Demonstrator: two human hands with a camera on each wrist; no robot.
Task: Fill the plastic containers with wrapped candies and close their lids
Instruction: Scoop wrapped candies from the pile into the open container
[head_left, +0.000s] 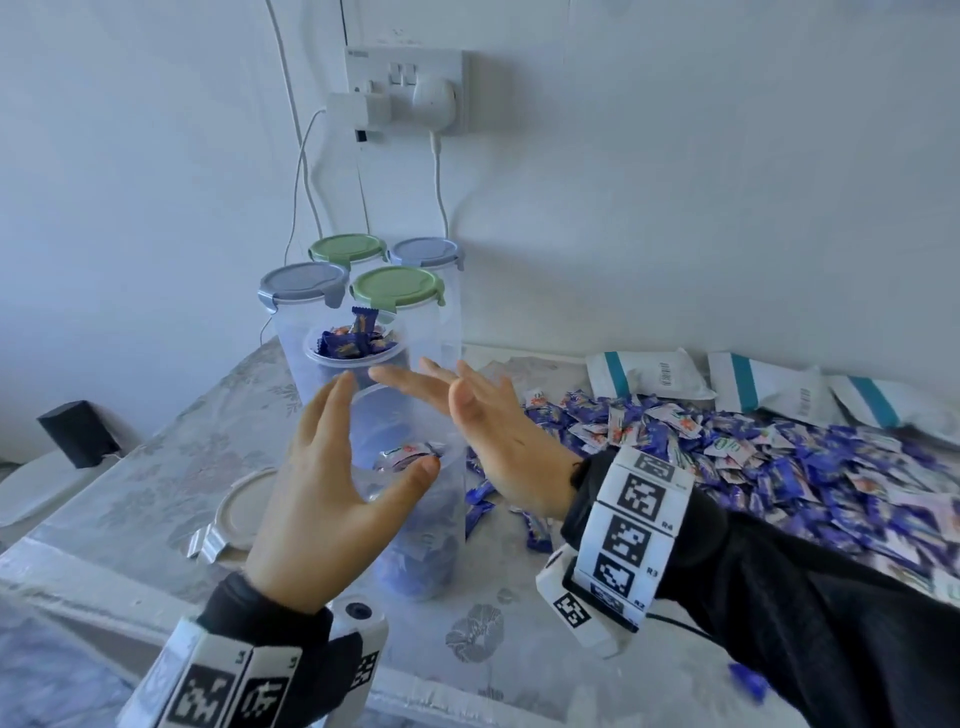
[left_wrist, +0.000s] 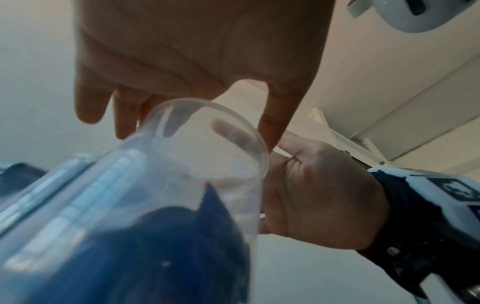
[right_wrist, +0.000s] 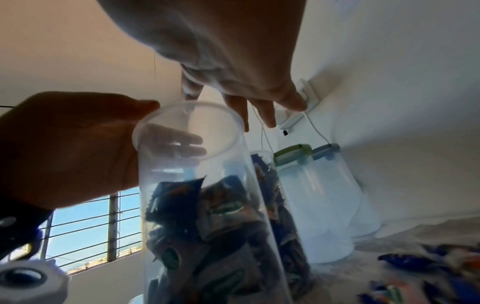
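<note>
A tall clear container (head_left: 431, 525) stands open in front of me, partly filled with blue and white wrapped candies (head_left: 410, 452). My left hand (head_left: 384, 423) is spread about its rim from the left, fingers straight behind it and thumb at the front. My right hand (head_left: 421, 384) reaches over the opening from the right with straight fingers and holds nothing. The left wrist view shows the container's rim (left_wrist: 215, 123) under my left palm (left_wrist: 182, 82). In the right wrist view the container (right_wrist: 194, 164) stands between both hands.
A second open container (head_left: 353, 345) heaped with candies stands just behind. Several lidded containers (head_left: 395, 286) are at the wall. A loose lid (head_left: 239, 514) lies to the left. A big candy pile (head_left: 727, 452) and white packets (head_left: 649, 374) cover the right.
</note>
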